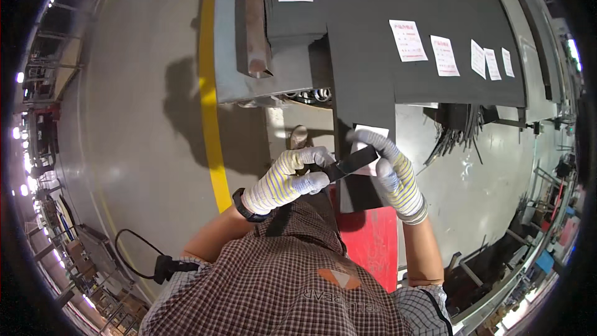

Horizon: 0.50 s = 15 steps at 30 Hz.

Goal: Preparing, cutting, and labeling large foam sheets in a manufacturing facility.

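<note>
Pinching one end of a black strip [352, 163] between gloved fingers of the left hand [278, 183], near the close end of the dark table [364, 74]. Curving the right hand's [403, 182] gloved fingers about the other end; cannot tell whether pinching it. Partly hiding a white sheet [383, 130] behind that hand. Wearing a black wristband [249, 205] on the left wrist.

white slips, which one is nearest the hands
The slip partly hidden behind the right hand; every other slip lies farther up the picture, clear of it.
</note>
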### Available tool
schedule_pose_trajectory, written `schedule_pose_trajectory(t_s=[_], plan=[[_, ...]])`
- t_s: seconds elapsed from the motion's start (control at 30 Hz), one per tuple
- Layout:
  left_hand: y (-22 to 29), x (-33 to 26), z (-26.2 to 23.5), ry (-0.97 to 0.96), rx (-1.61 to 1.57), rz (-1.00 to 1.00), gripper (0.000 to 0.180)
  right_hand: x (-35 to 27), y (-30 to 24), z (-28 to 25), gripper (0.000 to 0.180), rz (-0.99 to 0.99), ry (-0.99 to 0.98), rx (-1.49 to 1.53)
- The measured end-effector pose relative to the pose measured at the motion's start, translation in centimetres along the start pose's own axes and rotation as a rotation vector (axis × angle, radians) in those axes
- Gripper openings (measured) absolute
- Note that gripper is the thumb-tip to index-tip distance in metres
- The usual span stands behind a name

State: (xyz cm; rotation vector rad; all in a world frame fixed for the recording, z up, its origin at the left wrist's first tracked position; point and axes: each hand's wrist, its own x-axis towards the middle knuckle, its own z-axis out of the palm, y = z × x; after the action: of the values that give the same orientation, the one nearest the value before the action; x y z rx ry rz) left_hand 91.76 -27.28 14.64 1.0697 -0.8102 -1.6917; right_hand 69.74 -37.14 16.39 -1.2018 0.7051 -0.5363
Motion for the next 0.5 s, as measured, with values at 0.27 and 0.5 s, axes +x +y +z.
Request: schedule_pose_trajectory(t_s=[0.27,0.5], plan=[[0.3,0.4,4.6,0.24,-0.058,-0.042,0.032,-4.2,0.2,-2.1,0.036,-0.363,0.05,-0.791],[-1.6,-0.1,6.3,0.177,0.26,0.255,0.007,-5.4,-1.4,-1.7,0.033,-0.471,0.001,-1.16]])
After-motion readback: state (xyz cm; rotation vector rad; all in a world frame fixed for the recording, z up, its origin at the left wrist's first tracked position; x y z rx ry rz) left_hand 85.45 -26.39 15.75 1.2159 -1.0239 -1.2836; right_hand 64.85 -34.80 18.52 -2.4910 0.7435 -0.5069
